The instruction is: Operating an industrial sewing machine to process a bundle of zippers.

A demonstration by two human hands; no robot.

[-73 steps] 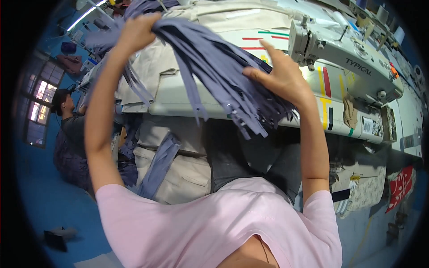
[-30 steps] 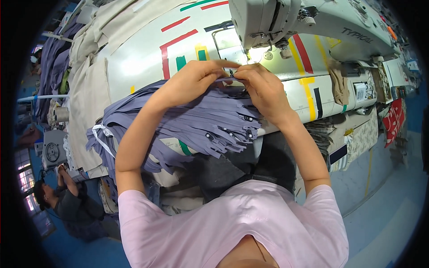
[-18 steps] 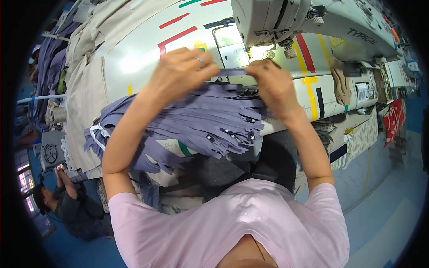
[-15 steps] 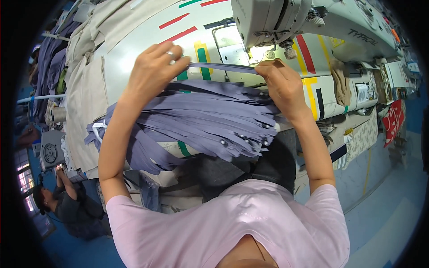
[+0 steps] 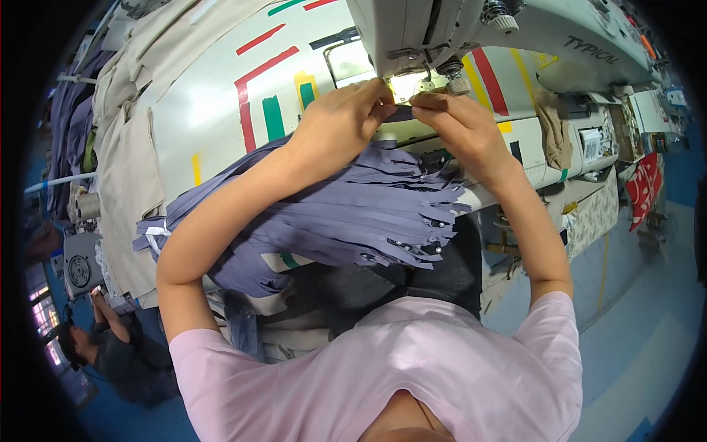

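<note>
In front of the lit needle area of the white sewing machine (image 5: pixel 545 44), my two hands are close together. A narrow grey-blue zipper (image 5: pixel 402 113) spans the short gap between them. My left hand (image 5: pixel 340 121) pinches it from the left, its fingertips beside the presser foot. From the right, my right hand (image 5: pixel 462 131) pinches the other part with bent fingers. Under my forearms a thick bundle of similar grey-blue zippers (image 5: pixel 346 210) lies across the table's front edge and over my lap. Small shiny sliders show at its right end, and a white tie (image 5: pixel 156 231) at its left.
Beige fabric pieces (image 5: pixel 121 177) hang over the table's left side. Coloured tape strips mark the white tabletop (image 5: pixel 213 110). A tan cloth (image 5: pixel 556 132) lies right of the machine. At far left, another person (image 5: pixel 121 346) sits by a grey machine (image 5: pixel 79 261).
My left hand has moved right, close to my right hand, so less zipper shows between them. Both hands are now at the needle area. The view has shifted slightly.
</note>
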